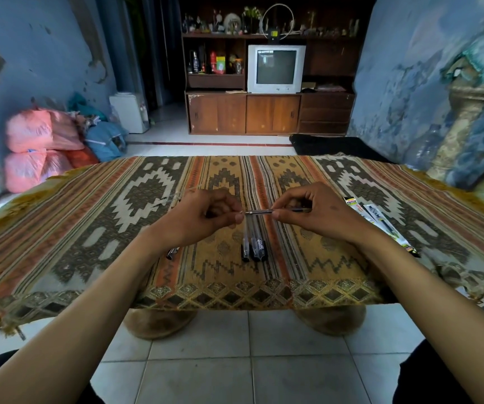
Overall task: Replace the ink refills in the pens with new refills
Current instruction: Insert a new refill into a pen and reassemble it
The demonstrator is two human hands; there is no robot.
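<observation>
Pen [259,212] held level between both hands, above table pens [253,246].

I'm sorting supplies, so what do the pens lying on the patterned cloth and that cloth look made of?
Capped pens: probably clear glossy plastic with black caps, since the barrels look see-through. Patterned tablecloth: woven fabric, matte, with a frayed fringe edge.

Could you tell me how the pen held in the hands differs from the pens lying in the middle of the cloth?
The held pen is off the cloth, pinched between the left hand and right hand; the lying pens rest untouched. The held pen lies crosswise; the lying pens point away from the person, side by side. All are slim and dark.
</observation>
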